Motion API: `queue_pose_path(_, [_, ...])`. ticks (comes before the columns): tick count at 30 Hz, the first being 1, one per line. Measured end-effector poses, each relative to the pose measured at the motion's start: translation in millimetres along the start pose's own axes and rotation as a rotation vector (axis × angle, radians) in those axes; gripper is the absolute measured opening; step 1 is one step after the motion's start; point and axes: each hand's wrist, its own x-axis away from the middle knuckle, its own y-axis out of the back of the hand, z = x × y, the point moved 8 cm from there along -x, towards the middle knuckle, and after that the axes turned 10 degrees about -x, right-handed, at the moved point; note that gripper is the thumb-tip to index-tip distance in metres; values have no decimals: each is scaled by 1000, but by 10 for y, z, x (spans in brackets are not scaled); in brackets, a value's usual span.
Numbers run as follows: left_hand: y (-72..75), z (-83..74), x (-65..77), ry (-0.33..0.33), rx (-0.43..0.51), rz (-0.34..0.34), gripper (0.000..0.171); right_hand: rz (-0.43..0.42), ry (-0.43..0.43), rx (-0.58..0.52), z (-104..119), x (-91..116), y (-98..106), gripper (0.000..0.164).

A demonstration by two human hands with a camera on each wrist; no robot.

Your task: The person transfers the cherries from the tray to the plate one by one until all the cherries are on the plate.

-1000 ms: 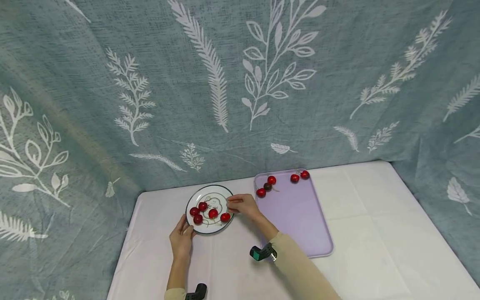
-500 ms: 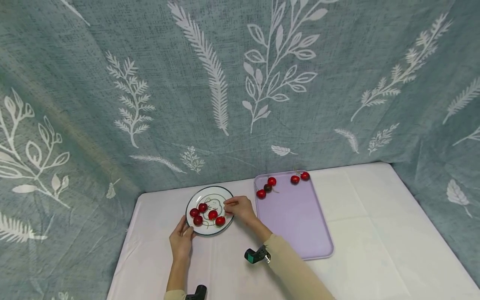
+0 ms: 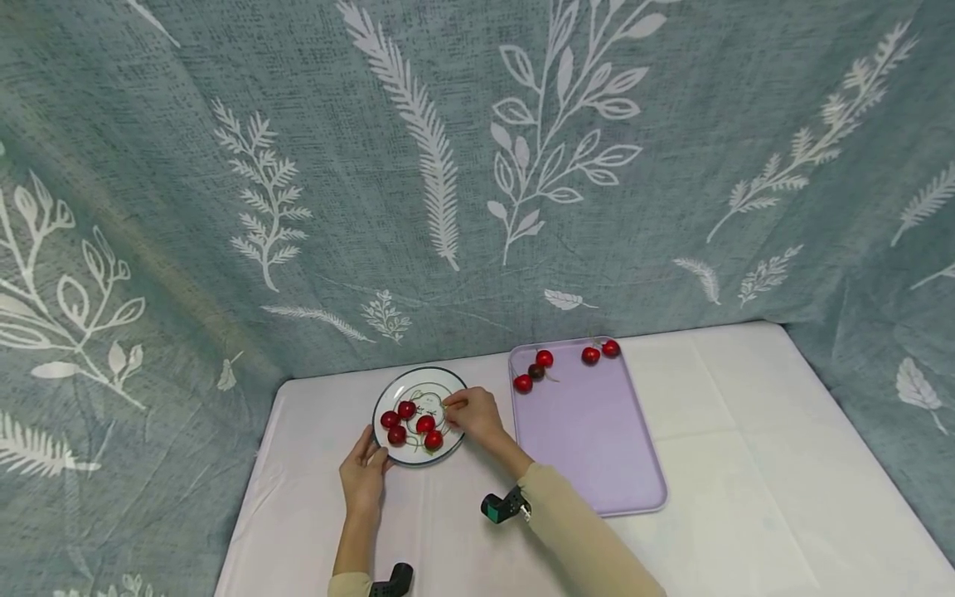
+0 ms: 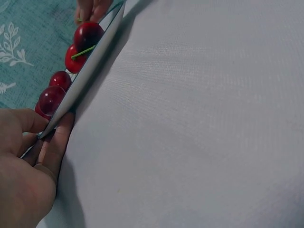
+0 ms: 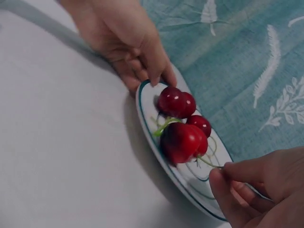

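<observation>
A white plate (image 3: 395,391) with a dark rim carries several red cherries (image 3: 397,435). My left hand (image 3: 362,479) grips its near-left rim, thumb on top and fingers underneath, as the left wrist view shows. Over the plate's right side, my right hand (image 3: 475,417) pinches a thin stem between thumb and forefinger. In the right wrist view that stem (image 5: 209,163) runs to the nearest cherry pair, where a dark red cherry (image 5: 179,143) overlaps another. Which of the two bears the stem is hard to tell. The cherries rest on the plate.
Right of the plate lies a lilac tray (image 3: 582,439) with several cherries along its far edge, one very dark (image 3: 535,371). White cloth (image 3: 746,464) covers the table. A blue-green leaf-patterned curtain (image 3: 462,315) hangs behind it.
My right hand has moved slightly left, and the cherry nearest it has shifted left across the plate, closer to the others. My left hand has kept its grip on the rim.
</observation>
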Motion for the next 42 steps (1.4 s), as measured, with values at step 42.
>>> queue_pose_path(42, [26, 19, 2, -16, 19, 5, 58, -57, 181, 378, 328, -403, 1014, 23])
